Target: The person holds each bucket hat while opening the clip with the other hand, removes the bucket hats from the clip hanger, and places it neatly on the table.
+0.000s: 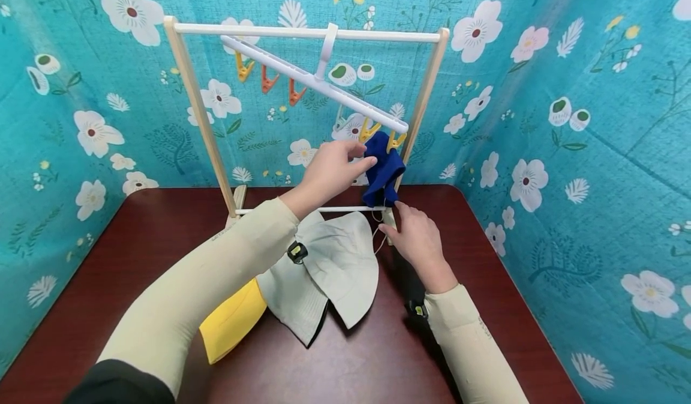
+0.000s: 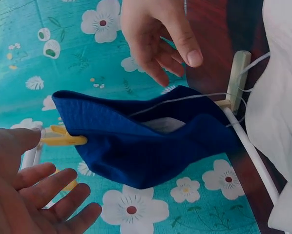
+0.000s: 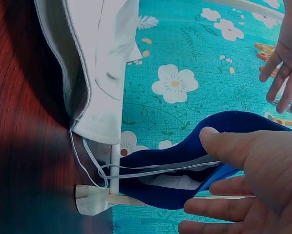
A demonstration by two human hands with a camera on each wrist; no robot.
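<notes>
A dark blue bucket hat [image 1: 383, 173] hangs from a yellow clip [image 1: 396, 142] at the low right end of a tilted white clip hanger [image 1: 297, 74]. My left hand [image 1: 336, 167] is beside the hat and clips, its fingers loosely spread and holding nothing in the left wrist view. My right hand [image 1: 418, 239] is just below the hat, fingers extended; in the right wrist view its thumb overlaps the hat [image 3: 170, 151], and contact is hard to tell. A thin white cord [image 2: 180, 100] crosses the hat's opening, where something pale shows inside.
The hanger's hook hangs on the top bar [image 1: 243, 30] of a wood-and-white rack. Orange and yellow clips [image 1: 296, 91] dangle along its raised left side. Off-white hats [image 1: 345, 260] and a yellow fabric piece [image 1: 234, 320] lie on the dark red table [image 1: 302, 374]. Floral cloth [image 1: 567, 224] surrounds it.
</notes>
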